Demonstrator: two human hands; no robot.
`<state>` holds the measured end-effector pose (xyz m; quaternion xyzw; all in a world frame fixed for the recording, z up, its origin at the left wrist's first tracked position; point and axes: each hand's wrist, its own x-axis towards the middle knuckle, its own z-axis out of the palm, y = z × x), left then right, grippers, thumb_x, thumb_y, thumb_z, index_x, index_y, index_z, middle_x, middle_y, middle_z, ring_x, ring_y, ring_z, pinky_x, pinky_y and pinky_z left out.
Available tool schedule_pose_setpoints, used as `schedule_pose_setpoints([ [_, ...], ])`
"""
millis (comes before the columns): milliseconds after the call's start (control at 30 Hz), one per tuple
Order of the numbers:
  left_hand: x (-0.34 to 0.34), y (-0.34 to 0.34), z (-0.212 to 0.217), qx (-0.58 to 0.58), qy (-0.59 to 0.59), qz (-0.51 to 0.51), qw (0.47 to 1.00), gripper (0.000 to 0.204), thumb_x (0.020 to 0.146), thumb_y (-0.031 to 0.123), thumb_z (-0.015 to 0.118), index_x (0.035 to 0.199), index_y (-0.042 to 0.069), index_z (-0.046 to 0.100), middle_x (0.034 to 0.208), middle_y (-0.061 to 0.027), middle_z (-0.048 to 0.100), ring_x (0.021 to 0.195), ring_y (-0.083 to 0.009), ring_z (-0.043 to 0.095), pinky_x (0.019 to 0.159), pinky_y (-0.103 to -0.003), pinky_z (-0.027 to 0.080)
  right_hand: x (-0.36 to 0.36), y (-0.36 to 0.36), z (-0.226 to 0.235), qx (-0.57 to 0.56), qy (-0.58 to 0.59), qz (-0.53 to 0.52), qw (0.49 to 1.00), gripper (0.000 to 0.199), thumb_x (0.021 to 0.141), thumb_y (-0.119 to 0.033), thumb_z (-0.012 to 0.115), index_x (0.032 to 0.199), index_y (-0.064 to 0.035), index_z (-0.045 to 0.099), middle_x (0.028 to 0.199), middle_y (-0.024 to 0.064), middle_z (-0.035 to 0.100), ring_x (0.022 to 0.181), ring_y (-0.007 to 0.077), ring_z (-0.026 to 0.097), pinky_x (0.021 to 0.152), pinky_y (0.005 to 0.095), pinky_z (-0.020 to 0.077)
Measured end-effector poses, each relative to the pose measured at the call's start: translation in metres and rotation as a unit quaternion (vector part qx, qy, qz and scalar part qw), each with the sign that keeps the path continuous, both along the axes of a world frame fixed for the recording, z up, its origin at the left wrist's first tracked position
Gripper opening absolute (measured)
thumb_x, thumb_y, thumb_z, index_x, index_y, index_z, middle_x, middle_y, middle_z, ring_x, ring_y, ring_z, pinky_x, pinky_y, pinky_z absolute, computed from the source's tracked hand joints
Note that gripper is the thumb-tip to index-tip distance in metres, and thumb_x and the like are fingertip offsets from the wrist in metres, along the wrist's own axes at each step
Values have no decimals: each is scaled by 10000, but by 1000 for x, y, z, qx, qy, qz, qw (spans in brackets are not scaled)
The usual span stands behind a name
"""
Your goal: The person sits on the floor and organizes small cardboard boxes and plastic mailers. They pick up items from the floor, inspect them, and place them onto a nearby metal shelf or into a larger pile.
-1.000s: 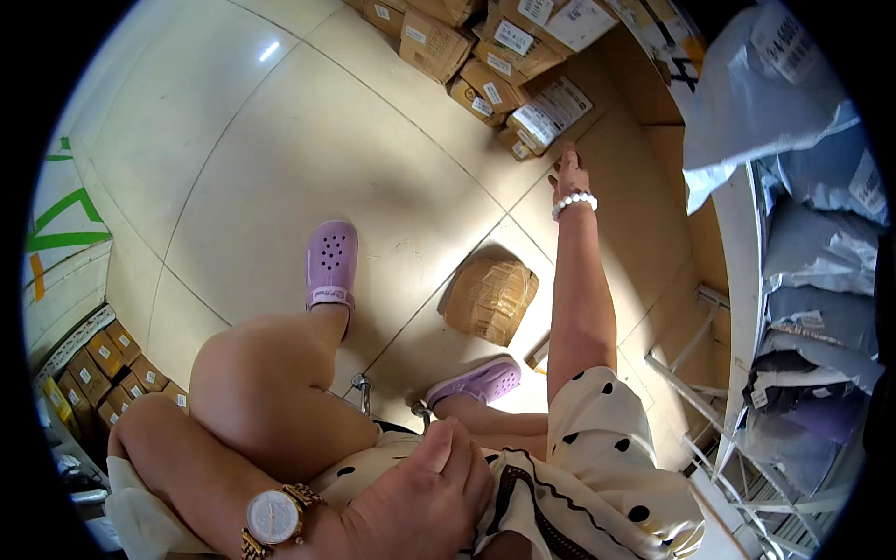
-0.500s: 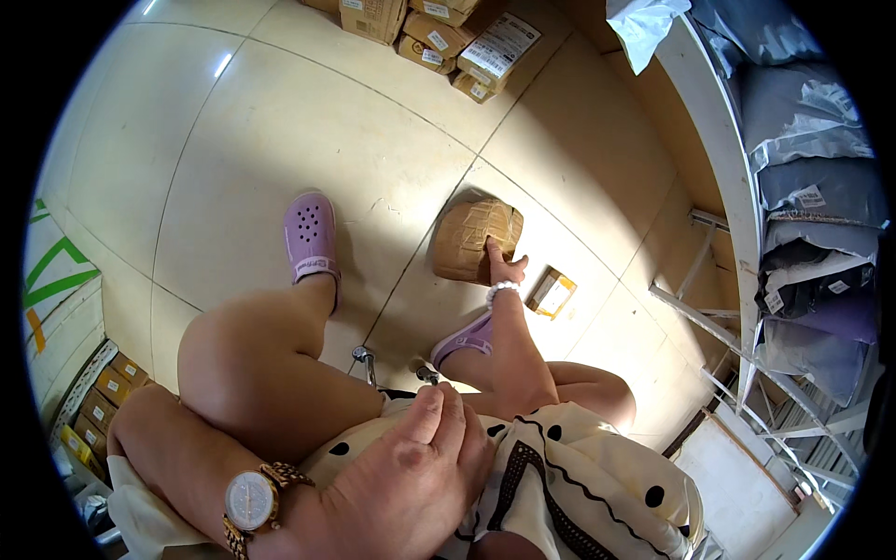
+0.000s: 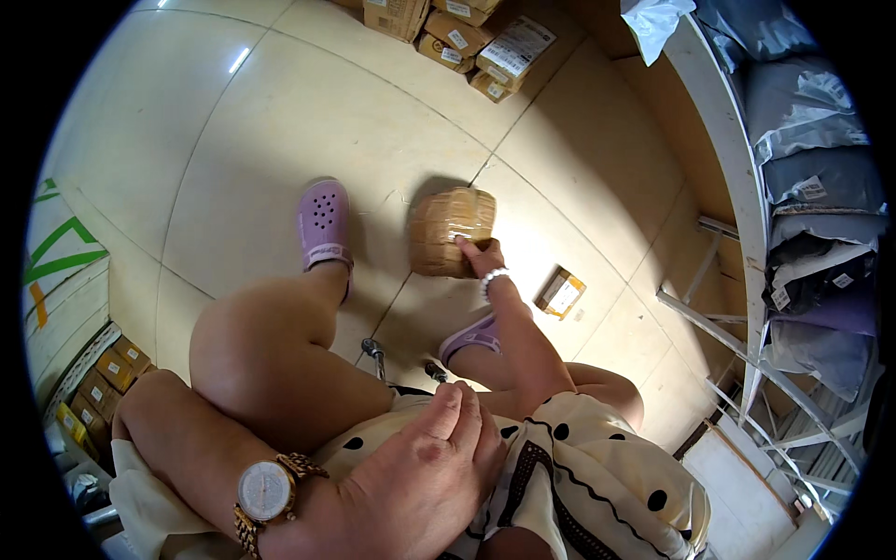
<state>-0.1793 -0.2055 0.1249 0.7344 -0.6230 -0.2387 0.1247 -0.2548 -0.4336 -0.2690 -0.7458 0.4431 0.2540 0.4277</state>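
Note:
My right hand (image 3: 481,257) grips the near right side of a brown parcel (image 3: 434,233), a rounded package wrapped in shiny tape. The thumb lies on top of the parcel, and the other fingers are mostly hidden by it. A dark shadow edges its far side; whether it touches the floor I cannot tell. To the right of that hand a small flat carton (image 3: 561,292) with a pale label lies on the tiles. Over my lap, my left hand (image 3: 429,471) is closed, fingers pressed together. Anything inside those fingers is hidden from view.
Several labelled cartons (image 3: 485,47) are stacked at the far side. Bagged packages (image 3: 807,140) fill a white shelf on the right, above a metal frame (image 3: 728,336). More small boxes (image 3: 98,392) stand at the left. My feet in purple clogs (image 3: 324,224) flank the parcel.
My right hand has moved the parcel left across the floor area, widening the gap to the small carton. The left hand keeps its closed pose over my lap. The view has shifted slightly.

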Motion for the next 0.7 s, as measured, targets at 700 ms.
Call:
schedule_pose_setpoints([
  [700, -8, 15, -5, -6, 50, -1, 999, 271, 779, 242, 490, 944, 55, 597, 933, -108, 574, 981, -268, 530, 946, -360, 359, 26, 83, 1, 413, -3, -186, 891, 767, 726, -299, 755, 1335, -69, 348, 1232, 117, 538, 1150, 246, 518, 897, 438, 463],
])
